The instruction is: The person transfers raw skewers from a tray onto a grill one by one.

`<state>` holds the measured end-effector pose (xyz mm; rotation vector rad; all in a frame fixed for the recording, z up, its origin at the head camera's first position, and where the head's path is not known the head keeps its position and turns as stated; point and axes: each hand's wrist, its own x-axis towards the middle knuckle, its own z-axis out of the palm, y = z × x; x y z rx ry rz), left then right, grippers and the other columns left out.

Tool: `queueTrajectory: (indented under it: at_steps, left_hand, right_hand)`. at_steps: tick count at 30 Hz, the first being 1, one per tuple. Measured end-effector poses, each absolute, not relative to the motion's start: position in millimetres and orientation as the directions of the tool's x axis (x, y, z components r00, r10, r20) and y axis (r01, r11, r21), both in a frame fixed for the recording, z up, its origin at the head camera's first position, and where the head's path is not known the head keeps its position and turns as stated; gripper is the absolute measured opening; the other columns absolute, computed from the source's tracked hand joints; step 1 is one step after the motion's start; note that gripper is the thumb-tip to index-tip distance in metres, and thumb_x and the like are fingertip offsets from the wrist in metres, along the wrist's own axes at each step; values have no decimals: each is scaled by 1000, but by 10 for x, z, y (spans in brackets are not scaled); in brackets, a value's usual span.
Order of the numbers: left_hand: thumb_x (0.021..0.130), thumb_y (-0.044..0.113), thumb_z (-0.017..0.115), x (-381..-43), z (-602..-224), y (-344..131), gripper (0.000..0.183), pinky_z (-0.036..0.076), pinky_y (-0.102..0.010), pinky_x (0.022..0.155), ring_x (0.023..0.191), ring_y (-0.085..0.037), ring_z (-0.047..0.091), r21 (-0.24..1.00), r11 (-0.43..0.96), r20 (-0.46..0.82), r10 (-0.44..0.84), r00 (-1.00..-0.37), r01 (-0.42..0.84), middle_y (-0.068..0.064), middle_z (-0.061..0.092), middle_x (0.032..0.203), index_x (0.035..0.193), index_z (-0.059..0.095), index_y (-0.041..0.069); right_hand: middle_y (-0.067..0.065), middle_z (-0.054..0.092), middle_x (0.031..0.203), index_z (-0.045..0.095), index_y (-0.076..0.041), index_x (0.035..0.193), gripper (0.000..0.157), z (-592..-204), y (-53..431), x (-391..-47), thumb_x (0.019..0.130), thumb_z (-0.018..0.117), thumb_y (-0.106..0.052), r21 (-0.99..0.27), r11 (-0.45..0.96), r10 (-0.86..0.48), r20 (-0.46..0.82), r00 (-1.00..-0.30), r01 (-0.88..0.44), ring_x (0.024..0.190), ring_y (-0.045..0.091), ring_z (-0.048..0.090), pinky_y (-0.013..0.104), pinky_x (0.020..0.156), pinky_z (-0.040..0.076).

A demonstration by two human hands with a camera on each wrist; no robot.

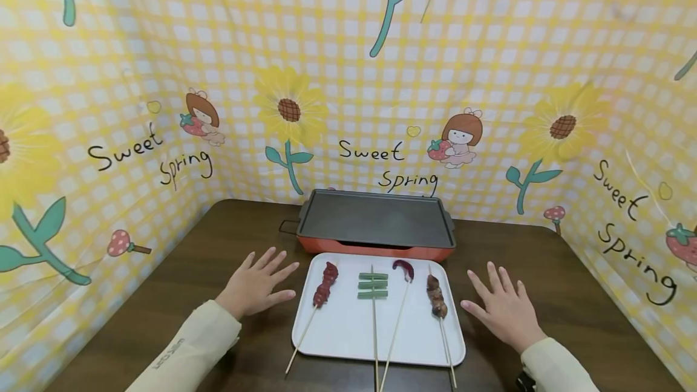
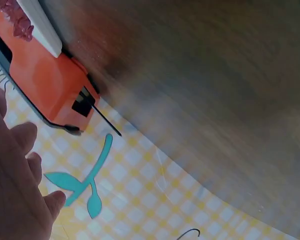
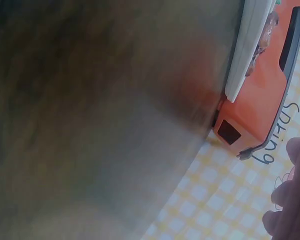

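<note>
My left hand (image 1: pixel 256 286), fingers spread and holding nothing, is just left of a white tray (image 1: pixel 348 337). On the tray's other side my right hand (image 1: pixel 503 307) is spread the same way, also holding nothing. Across the tray lie several skewers: red meat chunks (image 1: pixel 325 285) nearest the left hand, green vegetable strips (image 1: pixel 373 286) in the middle, a curled dark red piece (image 1: pixel 404 270) beside them, and browned chunks (image 1: pixel 436 298) nearest the right hand. Their bare sticks point toward me, over the tray's near edge.
Behind the tray stands an orange electric griddle (image 1: pixel 376 218) with a flat dark plate and a wire handle (image 1: pixel 288 226) on its left. The dark wooden table (image 1: pixel 523 247) backs onto a yellow checked cloth (image 1: pixel 337 120) that hangs around three sides.
</note>
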<state>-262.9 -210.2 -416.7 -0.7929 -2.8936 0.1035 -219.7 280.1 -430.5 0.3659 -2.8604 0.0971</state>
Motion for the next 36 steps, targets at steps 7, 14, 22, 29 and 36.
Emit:
queueTrajectory:
  at_steps: [7, 14, 22, 29, 36]
  left_hand:
    - [94, 60, 41, -2655, -4243, -1992, 65, 23, -60, 107, 138, -36, 30, -111, 822, 6, 563, -826, 559, -13, 44, 145, 141, 50, 16]
    - [91, 63, 41, -2691, -4289, -1936, 66, 27, -56, 107, 138, -29, 34, -218, 760, -99, 607, -788, 613, -4, 47, 144, 141, 51, 21]
    - [89, 66, 43, -2699, -4271, -1879, 69, 29, -51, 107, 138, -24, 34, -322, 703, -132, 630, -765, 635, 3, 47, 144, 142, 49, 22]
    - [85, 69, 44, -2715, -4299, -1859, 72, 28, -51, 108, 138, -23, 34, -342, 685, -159, 632, -758, 643, 7, 49, 143, 141, 51, 25]
    - [86, 66, 45, -2741, -4303, -1862, 70, 29, -52, 107, 137, -23, 36, -297, 696, -157, 640, -753, 654, 5, 49, 143, 141, 50, 23]
  right_hand:
    - [40, 31, 141, 49, 0, 138, 70, -4313, 2693, -2173, 96, 44, -56, -153, 974, -134, 187, -973, -164, 126, 62, 29, 70, 94, 30]
    - [35, 50, 128, 53, 4, 132, 69, -4193, 2612, -2138, 98, 41, -55, -280, 955, -96, 24, -995, -99, 117, 53, 47, 63, 88, 41]
    - [23, 64, 114, 60, 3, 124, 59, -4094, 2468, -2047, 93, 56, -48, -347, 932, -126, -29, -992, -108, 106, 41, 60, 56, 80, 48]
    - [7, 67, 78, 63, 3, 116, 51, -4107, 2347, -1949, 79, 77, -29, -549, 835, -94, -108, -990, -19, 43, 17, 57, 33, 48, 48]
    - [5, 56, 52, 52, 7, 119, 54, -4214, 2253, -1831, 74, 77, -11, -691, 721, -121, -181, -976, 39, 37, 15, 55, 30, 37, 45]
